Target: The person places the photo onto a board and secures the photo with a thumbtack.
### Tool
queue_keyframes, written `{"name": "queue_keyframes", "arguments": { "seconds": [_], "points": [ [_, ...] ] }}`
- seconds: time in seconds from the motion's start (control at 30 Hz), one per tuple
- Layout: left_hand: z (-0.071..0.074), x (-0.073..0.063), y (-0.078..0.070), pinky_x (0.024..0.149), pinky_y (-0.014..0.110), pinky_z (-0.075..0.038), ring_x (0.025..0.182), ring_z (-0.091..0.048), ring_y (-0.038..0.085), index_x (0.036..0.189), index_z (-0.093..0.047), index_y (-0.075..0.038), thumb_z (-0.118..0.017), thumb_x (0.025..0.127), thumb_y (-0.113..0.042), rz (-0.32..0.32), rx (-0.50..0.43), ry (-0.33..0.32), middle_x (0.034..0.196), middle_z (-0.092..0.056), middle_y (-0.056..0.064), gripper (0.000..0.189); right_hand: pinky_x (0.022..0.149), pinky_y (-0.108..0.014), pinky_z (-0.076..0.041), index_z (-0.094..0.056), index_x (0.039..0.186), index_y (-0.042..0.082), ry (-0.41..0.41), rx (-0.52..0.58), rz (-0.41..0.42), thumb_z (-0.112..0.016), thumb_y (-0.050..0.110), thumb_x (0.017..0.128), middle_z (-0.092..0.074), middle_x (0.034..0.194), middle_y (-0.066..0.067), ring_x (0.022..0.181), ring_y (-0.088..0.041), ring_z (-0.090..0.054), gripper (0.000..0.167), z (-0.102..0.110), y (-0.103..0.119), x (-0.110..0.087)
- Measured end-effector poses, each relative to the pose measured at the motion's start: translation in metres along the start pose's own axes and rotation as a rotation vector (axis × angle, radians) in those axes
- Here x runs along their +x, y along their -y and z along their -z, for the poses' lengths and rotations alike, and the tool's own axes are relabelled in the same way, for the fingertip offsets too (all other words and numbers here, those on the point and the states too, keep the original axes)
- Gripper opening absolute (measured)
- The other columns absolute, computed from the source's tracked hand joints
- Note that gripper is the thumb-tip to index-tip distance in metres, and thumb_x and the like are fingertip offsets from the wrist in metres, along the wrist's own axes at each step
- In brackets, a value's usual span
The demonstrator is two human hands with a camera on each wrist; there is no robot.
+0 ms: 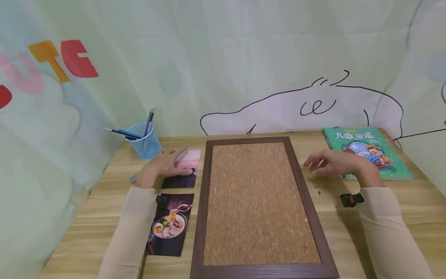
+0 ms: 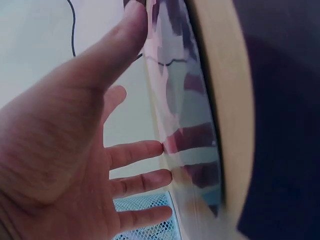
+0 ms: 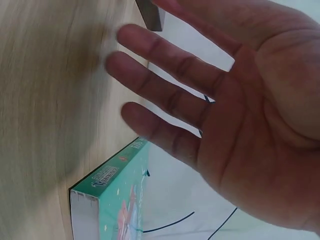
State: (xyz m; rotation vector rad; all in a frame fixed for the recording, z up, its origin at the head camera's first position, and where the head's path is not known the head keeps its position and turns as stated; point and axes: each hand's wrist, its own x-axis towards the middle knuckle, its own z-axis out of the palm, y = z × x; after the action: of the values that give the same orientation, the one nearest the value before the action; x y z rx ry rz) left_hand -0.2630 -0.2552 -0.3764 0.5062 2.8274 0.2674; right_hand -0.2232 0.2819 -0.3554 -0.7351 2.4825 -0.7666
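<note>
Left hand (image 1: 168,162) over glossy pink-and-black rectangular photo (image 1: 181,181), fingers spread. Right hand (image 1: 332,162) near brown-framed rectangular corkboard (image 1: 258,201) and green rectangular book (image 1: 391,162), fingers loosely bent, slightly apart.

Over there I see a table (image 1: 87,236) bearing a corkboard (image 1: 258,205), two photos (image 1: 172,244), cup (image 1: 145,146), book (image 1: 383,153) and tiny bits (image 1: 319,192).

Glossy photo print (image 1: 179,182), rough cork panel (image 1: 258,201), smooth wood-grain table (image 1: 97,224), mesh cup (image 1: 148,146)
</note>
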Motion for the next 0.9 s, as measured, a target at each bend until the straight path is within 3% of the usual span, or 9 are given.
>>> {"name": "queue_keyframes", "arguments": {
  "seconds": [0.2, 0.53, 0.73, 0.9],
  "points": [
    [-0.0016, -0.0008, -0.0004, 0.104, 0.074, -0.025, 0.138, -0.02, 0.061, 0.159, -0.022, -0.01, -0.066, 0.086, -0.062, 0.033, -0.002, 0.008, 0.154, -0.026, 0.035, 0.1, 0.083, -0.032, -0.047, -0.069, 0.113, 0.008, 0.168, 0.089, -0.039, -0.069, 0.013, 0.094, -0.066, 0.103, -0.004, 0.096, -0.019, -0.056, 0.02, 0.0017, -0.002, 0.0007],
    [-0.004, -0.003, -0.0007, 0.105, 0.074, -0.023, 0.138, -0.019, 0.06, 0.158, -0.024, -0.008, -0.065, 0.084, -0.065, 0.054, 0.012, 0.009, 0.157, -0.024, 0.03, 0.102, 0.077, -0.027, -0.046, -0.069, 0.102, 0.0, 0.292, 0.227, -0.067, -0.071, 0.003, 0.089, -0.065, 0.094, -0.006, 0.084, -0.013, -0.056, 0.013, -0.002, -0.0067, 0.0042],
    [-0.0051, -0.0032, -0.0006, 0.104, 0.075, -0.023, 0.136, -0.022, 0.058, 0.158, -0.024, -0.009, -0.068, 0.083, -0.065, 0.059, -0.001, 0.013, 0.156, -0.025, 0.029, 0.103, 0.07, -0.024, -0.044, -0.067, 0.097, -0.002, 0.31, 0.217, -0.093, -0.071, 0.0, 0.087, -0.063, 0.086, -0.003, 0.076, -0.01, -0.053, 0.01, -0.0048, -0.0063, 0.0067],
    [-0.0038, -0.001, -0.001, 0.103, 0.072, -0.029, 0.133, -0.026, 0.053, 0.158, -0.025, -0.011, -0.07, 0.082, -0.065, 0.067, -0.012, 0.005, 0.151, -0.028, 0.031, 0.104, 0.068, -0.024, -0.042, -0.065, 0.092, -0.001, 0.297, 0.213, -0.126, -0.072, -0.002, 0.086, -0.06, 0.082, -0.002, 0.073, -0.011, -0.051, 0.009, -0.0053, -0.0049, 0.0072]
  ]
}}
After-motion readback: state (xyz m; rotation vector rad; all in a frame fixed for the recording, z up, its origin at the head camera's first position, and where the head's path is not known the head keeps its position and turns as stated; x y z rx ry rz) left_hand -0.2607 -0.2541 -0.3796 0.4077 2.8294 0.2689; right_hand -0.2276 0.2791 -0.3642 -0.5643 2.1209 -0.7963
